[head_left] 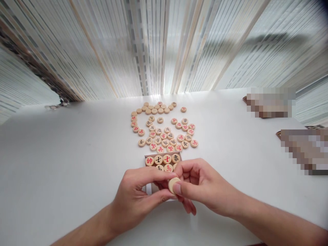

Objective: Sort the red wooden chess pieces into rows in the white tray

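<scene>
A plain pale wooden xiangqi piece [174, 184] is pinched over a small box [163, 154], its visible face blank. My right hand [205, 186] holds it between thumb and fingers. From the other side, the thumb and index finger of my left hand [139, 194] close on the same piece. Inside the box, pieces lie in rows, with a red-marked piece [149, 161] at the far left corner and a black-marked piece [175, 158] at the far right. My hands cover much of the box's near part.
Beyond the box, many loose pieces [165, 142] with red or black characters spread over the white table [89, 164]. Several blank-faced ones [154, 111] sit farther back. Striped curtains [107, 48] hang behind. Two blurred-out objects [271, 104] [306, 152] are at the right.
</scene>
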A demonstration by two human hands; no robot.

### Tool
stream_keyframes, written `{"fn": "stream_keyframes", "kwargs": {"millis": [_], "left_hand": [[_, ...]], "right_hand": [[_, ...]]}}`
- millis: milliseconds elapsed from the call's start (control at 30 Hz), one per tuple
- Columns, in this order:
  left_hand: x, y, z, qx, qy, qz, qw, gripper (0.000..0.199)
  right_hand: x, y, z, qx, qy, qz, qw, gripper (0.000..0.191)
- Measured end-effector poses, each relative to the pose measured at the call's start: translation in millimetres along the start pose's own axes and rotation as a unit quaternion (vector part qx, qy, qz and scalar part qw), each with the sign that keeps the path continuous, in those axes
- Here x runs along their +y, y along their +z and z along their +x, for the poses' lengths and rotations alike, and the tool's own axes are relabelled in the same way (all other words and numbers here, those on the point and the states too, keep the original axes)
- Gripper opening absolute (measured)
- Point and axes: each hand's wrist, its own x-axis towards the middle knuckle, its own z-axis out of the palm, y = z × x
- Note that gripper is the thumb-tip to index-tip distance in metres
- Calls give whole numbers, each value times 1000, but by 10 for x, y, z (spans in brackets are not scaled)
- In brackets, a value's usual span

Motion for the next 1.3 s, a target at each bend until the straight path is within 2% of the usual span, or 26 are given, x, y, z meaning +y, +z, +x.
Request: {"fn": "stream_keyframes", "kwargs": {"millis": [100,233,333,533,767,967,1133,1300], "left_hand": [[0,-2,-5,-4,6,3,1000,29],[-16,-25,-12,-5,19,33,999,19],[-26,-35,-12,-7,29,43,999,22],[34,-18,25,-24,-7,-23,999,29],[20,-20,15,32,-6,-19,999,27],[14,-15,28,33,-12,-26,999,23],[12,-16,25,31,-18,-56,998,27],[-22,-13,-10,41,-26,-62,997,35]], "right_hand": [[-12,0,-3,-5,12,13,1000,41],[4,5,-2,6,33,19,999,45],[22,10,4,18,31,8,999,46],[-30,11,4,-14,4,36,999,43],[-31,-10,3,-39,5,70,997,37],[-32,-11,-5,-37,16,77,996,41],[-34,-32,8,-44,-17,60,997,36],[-33,-27,-12,-2,-61,7,998,27]]}}
